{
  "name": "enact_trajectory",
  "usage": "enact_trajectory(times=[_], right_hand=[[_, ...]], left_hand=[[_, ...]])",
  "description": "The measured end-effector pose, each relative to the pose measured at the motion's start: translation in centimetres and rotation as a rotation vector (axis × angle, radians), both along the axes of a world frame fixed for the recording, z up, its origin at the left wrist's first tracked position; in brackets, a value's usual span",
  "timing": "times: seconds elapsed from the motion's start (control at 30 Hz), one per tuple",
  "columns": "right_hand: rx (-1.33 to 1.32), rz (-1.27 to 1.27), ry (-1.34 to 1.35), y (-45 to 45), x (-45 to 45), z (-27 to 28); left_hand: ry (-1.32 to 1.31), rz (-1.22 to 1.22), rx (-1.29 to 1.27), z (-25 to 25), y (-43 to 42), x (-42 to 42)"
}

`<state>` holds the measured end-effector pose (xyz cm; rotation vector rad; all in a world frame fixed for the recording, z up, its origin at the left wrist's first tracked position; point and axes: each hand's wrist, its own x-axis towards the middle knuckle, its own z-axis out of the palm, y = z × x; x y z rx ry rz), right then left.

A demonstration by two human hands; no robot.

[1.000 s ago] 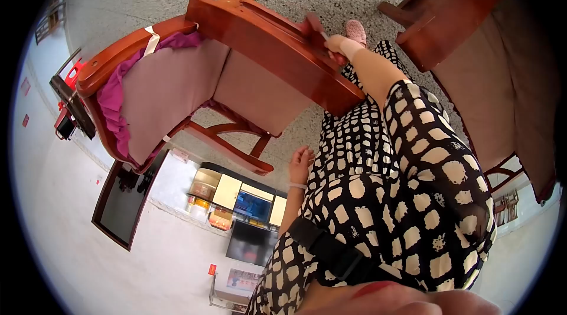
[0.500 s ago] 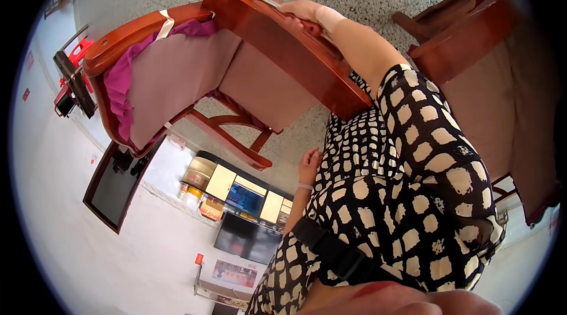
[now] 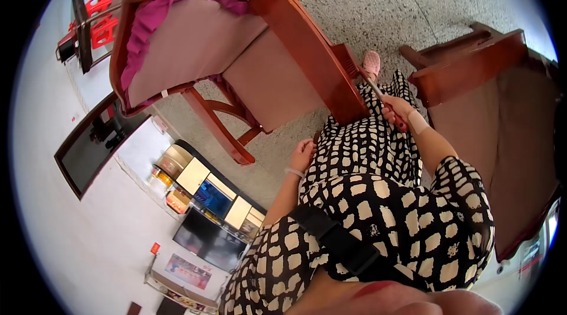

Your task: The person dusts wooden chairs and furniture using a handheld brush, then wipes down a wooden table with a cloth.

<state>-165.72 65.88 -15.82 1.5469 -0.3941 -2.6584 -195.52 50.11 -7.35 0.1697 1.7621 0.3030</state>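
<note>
My right hand (image 3: 399,111) is closed around the red handle of a brush (image 3: 378,91). Its metal shaft slants up to a reddish-brown head with bristles, beside the end of a wooden armrest (image 3: 307,43). Whether the bristles touch the wood I cannot tell. Close to the patterned dress (image 3: 354,155), my left hand (image 3: 303,153) hangs with its fingers loosely curled, and nothing shows in them. In front is a wooden chair with brown cushions (image 3: 277,84) and a purple frilled cover (image 3: 140,37).
Another wooden seat with a brown cushion (image 3: 466,132) stands on the right. A pink shoe (image 3: 371,64) is on the speckled floor (image 3: 354,2). On the left are red stools (image 3: 101,30), a television (image 3: 209,238) and shelves with boxes (image 3: 177,200).
My right hand has drawn the brush back from the armrest's far end toward my body. The view has shifted, and the pink shoe now shows. My left hand stays low by the dress.
</note>
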Motion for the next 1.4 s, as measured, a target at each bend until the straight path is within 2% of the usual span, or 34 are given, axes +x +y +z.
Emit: enact_trajectory(times=[0.13, 0.23, 0.37, 0.43, 0.5, 0.53, 0.57, 0.63, 0.7, 0.77, 0.83, 0.93, 1.03, 1.13, 1.23, 1.27, 1.3, 1.33, 1.37, 1.4], right_hand=[[0.147, -0.064, 0.171, 4.4, -1.1, 3.2], [0.183, -0.111, 0.121, 1.5, -1.3, 0.7], [0.231, 0.276, -0.150, -2.2, 2.1, -1.6], [0.081, 0.107, -0.158, -3.6, 4.0, -3.9], [0.369, 0.471, -0.470, -3.4, 3.8, -4.1], [0.476, 0.513, -0.512, -3.4, 4.4, -6.3], [0.437, 0.332, -0.538, -2.5, 4.1, -5.5], [0.517, 0.150, -0.659, -0.8, 3.9, -8.0], [0.739, -0.135, -0.706, 1.9, 0.4, -5.0], [0.869, -0.251, -0.637, 5.3, -1.8, -4.3], [0.909, -0.246, -0.528, 7.6, -4.8, -0.8], [1.030, -0.057, -0.467, 9.6, -8.2, -0.2], [1.070, 0.133, -0.318, 10.7, -10.4, 0.0], [1.104, 0.263, -0.295, 12.6, -11.5, -1.1], [1.152, 0.209, -0.417, 16.8, -12.6, -2.5], [1.194, 0.151, -0.410, 18.7, -12.9, -3.1], [1.222, 0.246, -0.476, 20.1, -13.3, -1.6], [1.188, 0.095, -0.437, 21.1, -13.6, -2.0], [1.145, 0.052, -0.397, 21.7, -13.8, -1.1], [1.168, 0.061, -0.381, 21.8, -13.8, -1.5]], left_hand=[[0.010, 0.003, 0.059, -0.8, 2.2, -0.6], [0.027, -0.041, 0.118, -3.0, 0.4, -1.6], [0.013, -0.035, 0.178, -5.4, 0.3, -2.0], [0.012, -0.022, 0.184, -7.4, -1.1, -2.8], [0.030, -0.001, 0.176, -9.9, -2.4, -3.2], [0.051, 0.005, 0.159, -10.9, -3.4, -3.4], [0.071, 0.014, 0.138, -11.5, -4.3, -3.6], [0.065, 0.046, 0.022, -11.5, -5.8, -3.9], [0.126, 0.083, -0.029, -12.5, -8.5, -4.5], [0.099, 0.229, -0.057, -14.3, -12.0, -5.3], [0.144, 0.333, -0.070, -13.0, -13.7, -4.7], [0.197, 0.571, -0.073, -11.2, -15.2, -2.9], [0.109, 0.726, -0.015, -15.1, -18.9, -1.3], [0.161, 0.847, -0.031, -11.3, -15.6, 2.7], [0.243, 0.482, 0.081, -12.0, -15.1, 5.1], [0.445, 0.393, 0.168, -16.0, -17.1, 6.3], [0.463, 0.313, 0.173, -15.6, -16.6, 6.8], [0.480, 0.236, 0.173, -15.3, -15.7, 7.2], [0.496, 0.159, 0.169, -14.5, -14.7, 7.4], [0.501, 0.192, 0.196, -13.1, -13.6, 7.6]])
